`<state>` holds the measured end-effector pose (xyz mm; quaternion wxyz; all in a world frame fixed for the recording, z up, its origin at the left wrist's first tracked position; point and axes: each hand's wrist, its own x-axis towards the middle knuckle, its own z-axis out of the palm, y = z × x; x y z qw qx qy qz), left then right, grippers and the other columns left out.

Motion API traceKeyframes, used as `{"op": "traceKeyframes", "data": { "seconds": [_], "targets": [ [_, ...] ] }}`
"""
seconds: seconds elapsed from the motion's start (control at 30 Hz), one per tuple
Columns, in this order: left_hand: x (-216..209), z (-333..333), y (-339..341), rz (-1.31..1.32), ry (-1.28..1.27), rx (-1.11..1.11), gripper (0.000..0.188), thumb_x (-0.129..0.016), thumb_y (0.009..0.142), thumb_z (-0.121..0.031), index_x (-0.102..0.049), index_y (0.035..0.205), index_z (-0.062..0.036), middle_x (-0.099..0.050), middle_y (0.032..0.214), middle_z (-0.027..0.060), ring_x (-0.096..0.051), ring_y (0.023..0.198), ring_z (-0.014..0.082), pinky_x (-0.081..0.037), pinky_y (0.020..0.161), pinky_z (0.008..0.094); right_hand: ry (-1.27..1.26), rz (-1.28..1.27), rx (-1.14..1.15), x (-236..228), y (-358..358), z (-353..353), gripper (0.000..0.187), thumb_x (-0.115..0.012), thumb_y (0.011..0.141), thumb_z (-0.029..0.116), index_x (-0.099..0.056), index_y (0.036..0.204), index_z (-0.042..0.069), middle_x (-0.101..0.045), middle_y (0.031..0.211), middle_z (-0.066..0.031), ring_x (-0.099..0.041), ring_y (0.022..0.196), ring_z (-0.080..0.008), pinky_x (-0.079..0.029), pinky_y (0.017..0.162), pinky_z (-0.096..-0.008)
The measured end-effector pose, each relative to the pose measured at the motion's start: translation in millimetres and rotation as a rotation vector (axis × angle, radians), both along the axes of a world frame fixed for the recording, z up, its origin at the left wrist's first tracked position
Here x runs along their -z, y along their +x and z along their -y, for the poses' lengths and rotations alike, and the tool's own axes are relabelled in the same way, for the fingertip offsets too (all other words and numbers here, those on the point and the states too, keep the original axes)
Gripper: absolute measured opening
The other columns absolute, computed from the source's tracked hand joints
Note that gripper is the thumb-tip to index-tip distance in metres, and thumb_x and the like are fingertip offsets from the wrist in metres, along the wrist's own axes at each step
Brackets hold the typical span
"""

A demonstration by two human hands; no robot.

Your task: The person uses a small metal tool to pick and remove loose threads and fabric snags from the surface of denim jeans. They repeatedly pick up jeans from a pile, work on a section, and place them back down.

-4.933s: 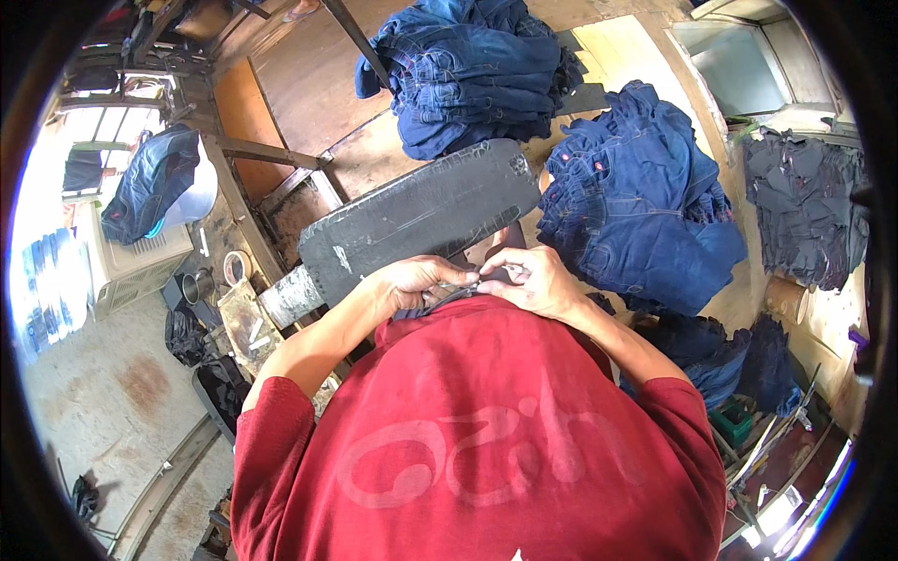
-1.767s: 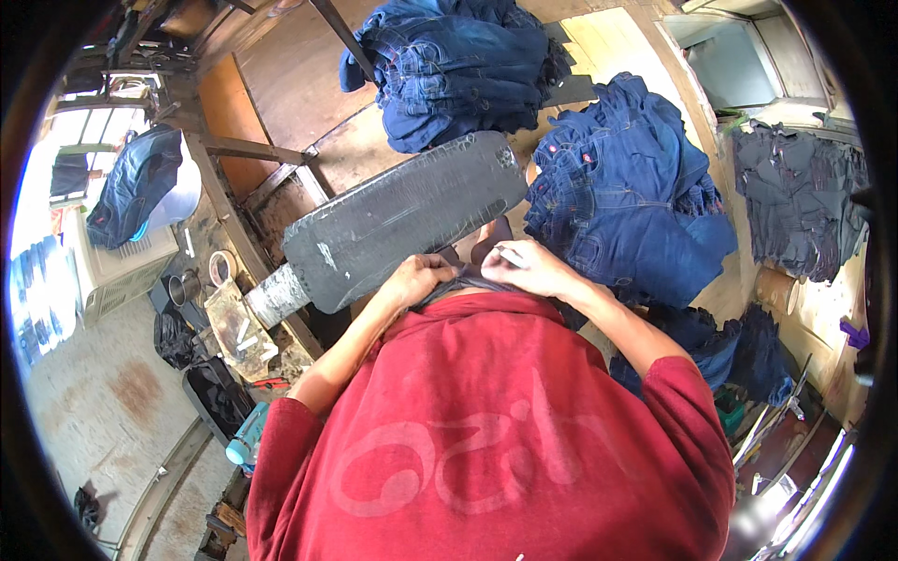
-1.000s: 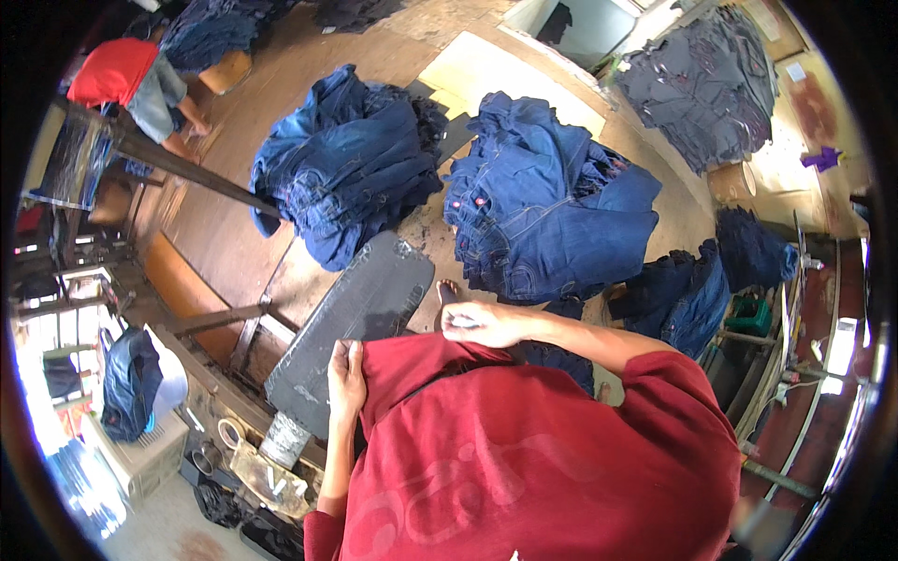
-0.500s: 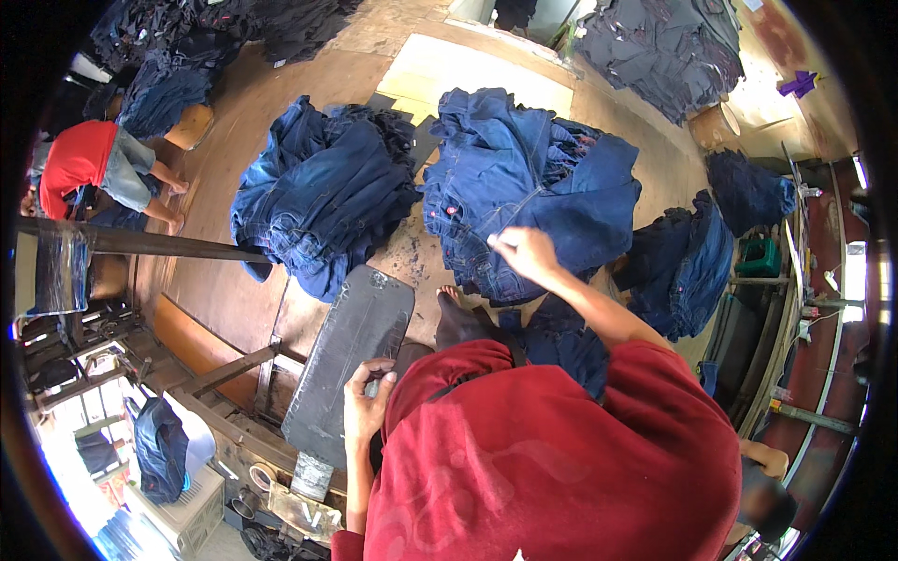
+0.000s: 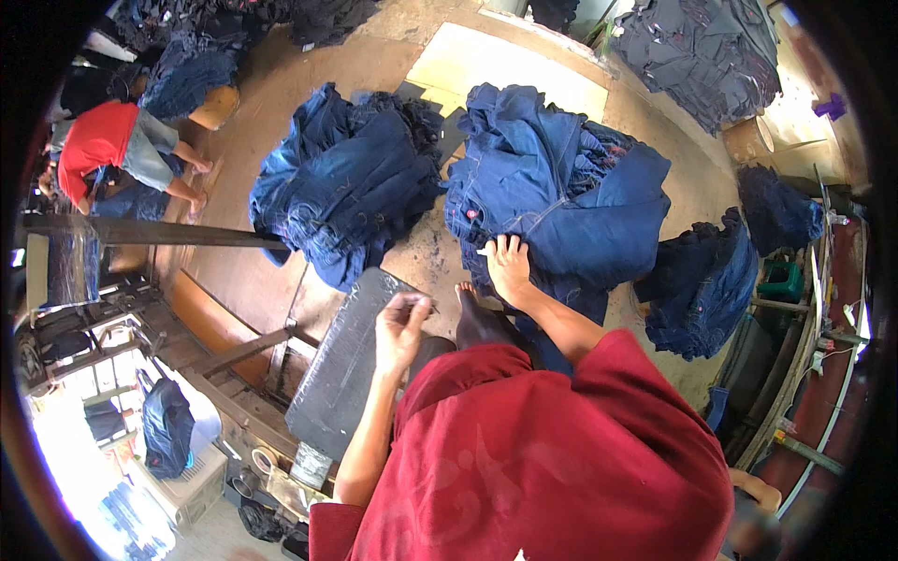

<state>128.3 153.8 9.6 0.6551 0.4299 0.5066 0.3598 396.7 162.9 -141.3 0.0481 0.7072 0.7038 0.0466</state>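
Observation:
My right hand rests on the near edge of a heap of blue jeans, fingers bent down against the denim. A small white piece pokes out beside its fingertips; what it is, I cannot make out. Over the upper end of a long black padded board, my left hand is closed with thumb and fingertips together. Whatever may be between them is too small to name. A second heap of jeans lies to the left of the first.
Smaller denim piles lie at the right, near a green plastic container. Dark garments are heaped far right. A dark beam runs in from the left, below a bending person in a red shirt. Another person's arm shows at lower right.
My right hand has come down onto the jeans' near edge from just above them. My left hand has moved up and right over the board. The whole view has shifted slightly.

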Motion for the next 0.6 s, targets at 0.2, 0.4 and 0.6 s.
{"op": "traceKeyframes", "data": {
  "seconds": [0.2,0.4,0.6],
  "targets": [
    [38.3,-43.4,76.3,-0.065,-0.356,0.216,0.062,-0.062,0.106,-0.062,-0.076,0.116,-0.0032,-0.077,0.099,0.0040,-0.067,0.088,0.0140,-0.054,0.083,0.0313,0.038,-0.773,0.181,-85.3,28.0,-12.6,0.050,-0.084,0.078,0.007,-0.051,0.114,-0.001,-0.072,0.103,-0.0242,-0.075,0.098,-0.0450,-0.060,0.085,-0.0528],
    [36.6,-106.8,125.7,0.668,-0.703,0.022,0.069,-0.056,0.104,-0.070,-0.070,0.131,-0.0082,-0.077,0.128,0.0123,-0.070,0.124,0.0319,-0.050,0.114,0.0524,0.307,-0.887,0.059,-166.0,-0.2,2.5,0.042,-0.084,0.073,0.007,-0.057,0.106,0.004,-0.067,0.092,-0.0129,-0.068,0.091,-0.0362,-0.058,0.081,-0.0475],
    [61.0,-154.2,51.1,0.860,-0.580,-0.248,0.044,-0.055,0.113,-0.040,-0.071,0.129,-0.0023,-0.076,0.131,0.0175,-0.071,0.121,0.0354,-0.052,0.111,0.0541,0.176,-1.007,0.006,-145.2,-51.5,3.8,0.047,-0.086,0.071,0.007,-0.060,0.110,0.004,-0.068,0.096,-0.0134,-0.069,0.092,-0.0335,-0.058,0.085,-0.0458]
  ]
}}
